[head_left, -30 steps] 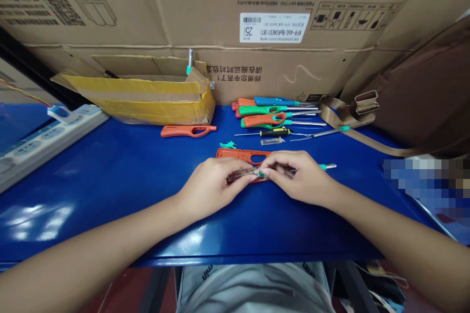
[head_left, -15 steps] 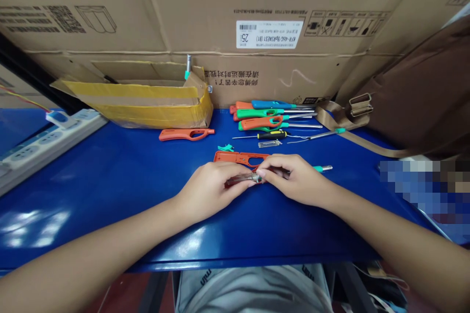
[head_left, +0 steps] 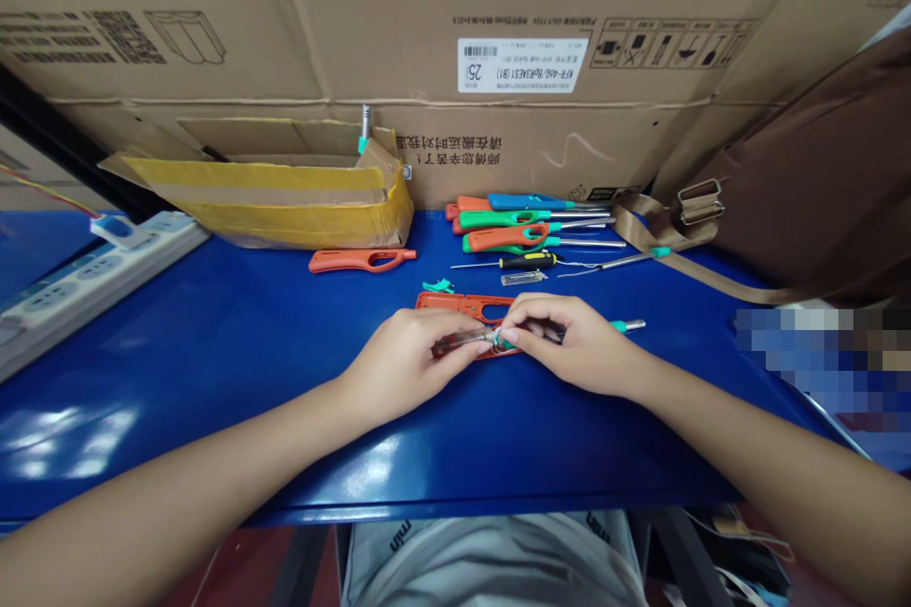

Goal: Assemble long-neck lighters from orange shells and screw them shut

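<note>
My left hand point(head_left: 402, 362) is closed around a clear lighter fuel tank point(head_left: 455, 341), its valve end pointing right. The fingertips of my right hand point(head_left: 569, 341) pinch a small green part point(head_left: 497, 336) at that valve end; its exact shape is mostly covered. Beneath both hands lies an orange lighter shell half point(head_left: 491, 353), largely hidden. A metal lighter tube with a green collar point(head_left: 619, 327) sticks out beyond my right hand. Just behind the hands rests another orange shell half point(head_left: 455, 303), inner side up. A loose green piece point(head_left: 437, 286) lies behind it.
Several assembled lighters point(head_left: 505, 237) are piled at the back. In front of them lie a screwdriver point(head_left: 528, 262), a second clear tank point(head_left: 523, 278) and a wired metal tube point(head_left: 626, 261). An orange handle point(head_left: 362, 260), a taped carton point(head_left: 285, 218) and a power strip point(head_left: 92, 275) stand left.
Both hands have shifted slightly while staying together at the tank's valve end. More of the green part and of the orange shell beneath now shows between the fingertips.
</note>
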A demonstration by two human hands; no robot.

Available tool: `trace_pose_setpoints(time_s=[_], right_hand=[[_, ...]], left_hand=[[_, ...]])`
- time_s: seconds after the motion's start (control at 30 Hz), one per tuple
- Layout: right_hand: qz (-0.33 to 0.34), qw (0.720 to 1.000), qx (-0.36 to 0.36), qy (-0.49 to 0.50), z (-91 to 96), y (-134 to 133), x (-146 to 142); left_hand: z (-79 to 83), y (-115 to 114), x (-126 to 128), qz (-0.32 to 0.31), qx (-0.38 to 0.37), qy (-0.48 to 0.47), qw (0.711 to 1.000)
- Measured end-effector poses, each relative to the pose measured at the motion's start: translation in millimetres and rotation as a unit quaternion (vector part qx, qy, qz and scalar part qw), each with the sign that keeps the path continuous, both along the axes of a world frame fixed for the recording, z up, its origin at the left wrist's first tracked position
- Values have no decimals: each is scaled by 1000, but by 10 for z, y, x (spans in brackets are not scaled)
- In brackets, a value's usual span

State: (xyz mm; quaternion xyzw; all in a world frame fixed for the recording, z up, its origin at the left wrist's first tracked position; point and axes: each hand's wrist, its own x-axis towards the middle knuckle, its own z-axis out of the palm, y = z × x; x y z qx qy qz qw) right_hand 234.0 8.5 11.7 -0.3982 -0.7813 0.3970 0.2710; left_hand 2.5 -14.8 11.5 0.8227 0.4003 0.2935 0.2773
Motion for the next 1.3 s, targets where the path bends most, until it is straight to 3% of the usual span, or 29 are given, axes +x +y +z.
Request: trace_pose_setpoints(time_s=[0.27,0.53,0.9,1.3], right_hand=[[5,1000,-1,-4,-7,2,-7],[26,971,230,-54,-37,-18,16],[28,986,162,-17,-69,-5,-17],[34,965,239,-99,-51,44,61]], left_hand=[[-11,-9,25,-4,-33,-19,999],[47,49,-36,-12,48,21,999],[55,32,-40,-28,55,44,997],[164,41,-119,-43,32,141,989]])
